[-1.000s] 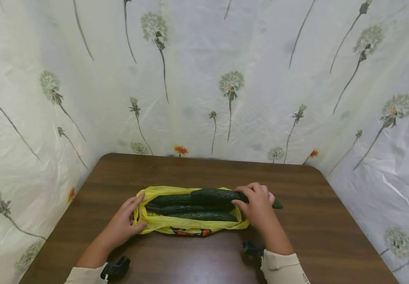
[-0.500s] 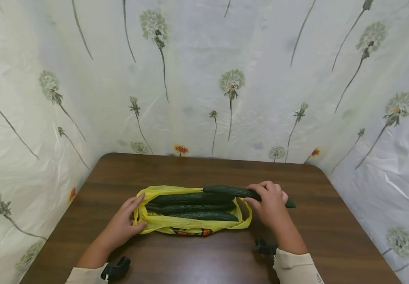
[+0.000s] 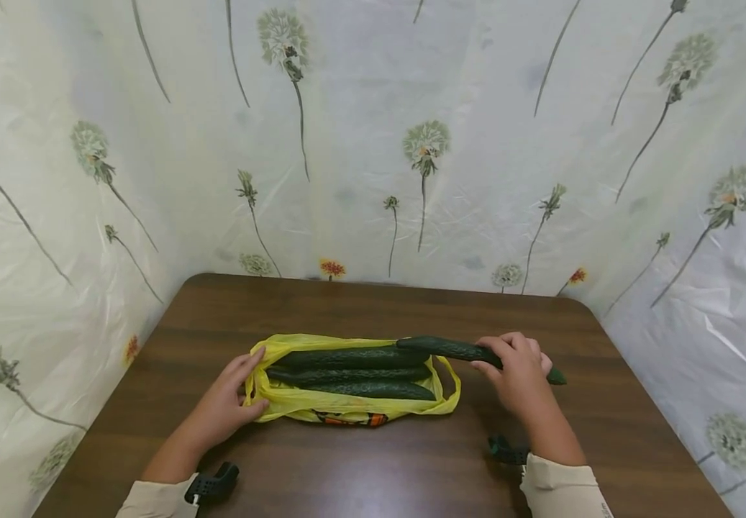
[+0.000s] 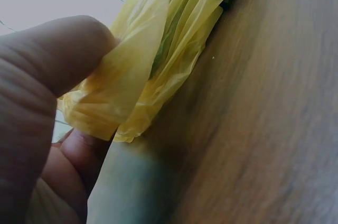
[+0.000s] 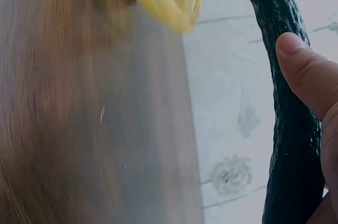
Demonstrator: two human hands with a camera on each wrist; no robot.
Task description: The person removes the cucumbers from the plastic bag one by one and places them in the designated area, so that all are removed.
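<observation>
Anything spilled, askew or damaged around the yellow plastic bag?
Nothing serious: three long dark green cucumbers lie in the yellow plastic bag, no damage visible. Only small pale flecks on the brown wood-grain table, in the right wrist view, look odd against its dark surface; crumbs or marks, I cannot tell.

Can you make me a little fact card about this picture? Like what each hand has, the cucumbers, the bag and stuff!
Right hand: holds one cucumber
Left hand: grips the end of the yellow bag
Cucumbers in the bag: three in view, side by side
Held cucumber's far tip: over the bag's edge in the head view; can't tell if it touches
Bag: mouth open, black and orange print on its front
Table: brown
Backdrop: pale, with flowers
</observation>
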